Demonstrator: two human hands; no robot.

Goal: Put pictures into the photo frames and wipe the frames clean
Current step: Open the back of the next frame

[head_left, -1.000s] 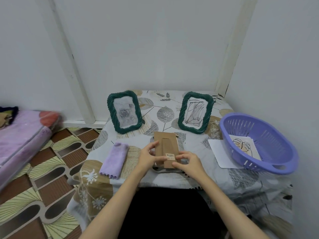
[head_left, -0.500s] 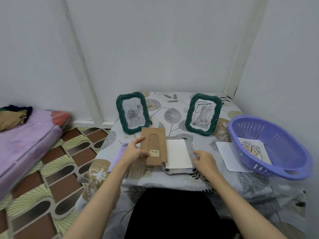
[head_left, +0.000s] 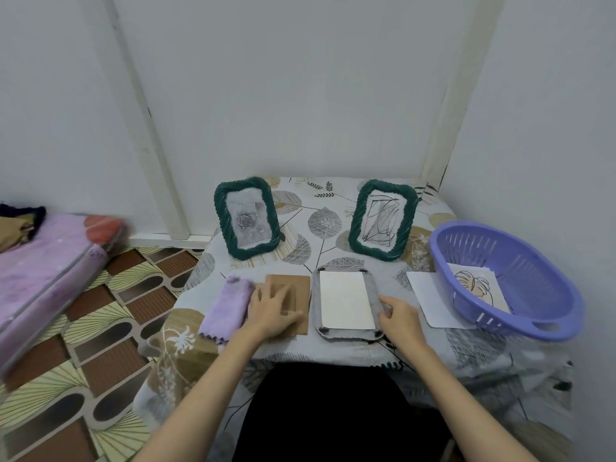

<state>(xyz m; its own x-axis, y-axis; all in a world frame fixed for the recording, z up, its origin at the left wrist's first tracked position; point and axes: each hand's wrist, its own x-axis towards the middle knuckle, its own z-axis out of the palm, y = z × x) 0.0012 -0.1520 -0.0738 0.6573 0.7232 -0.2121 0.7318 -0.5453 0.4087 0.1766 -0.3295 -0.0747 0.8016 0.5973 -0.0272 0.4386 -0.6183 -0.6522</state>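
Hands first, in the head view: your left hand (head_left: pixel 271 308) lies flat, fingers straight and spread, on the brown cardboard backing (head_left: pixel 293 295) at lower centre-left of the picture, pressing it onto the table (head_left: pixel 333 350) and curling round nothing. Your right hand (head_left: pixel 398 316) sits at lower centre-right with its fingers loosely bent at the right edge of the grey frame (head_left: pixel 345 335); whether they pinch the edge or only touch it, you cannot tell. That frame lies face down in the middle of the picture, between your hands, with a white sheet (head_left: pixel 346 301) resting inside its back. Just left of the backing, touching your left hand, lies a purple cloth (head_left: pixel 225 308). Above, toward the wall, two green frames stand upright, each with a picture in it: the left green frame (head_left: pixel 246 218) shows a grey rose, the right green frame (head_left: pixel 383 221) shows black scribbled lines. At the right edge of the picture a purple basket (head_left: pixel 533 315) holds a line drawing (head_left: pixel 476 285), and a blank paper (head_left: pixel 430 295) lies partly under its rim. At far left sits a pink mattress (head_left: pixel 43 268) on the patterned floor (head_left: pixel 100 345).
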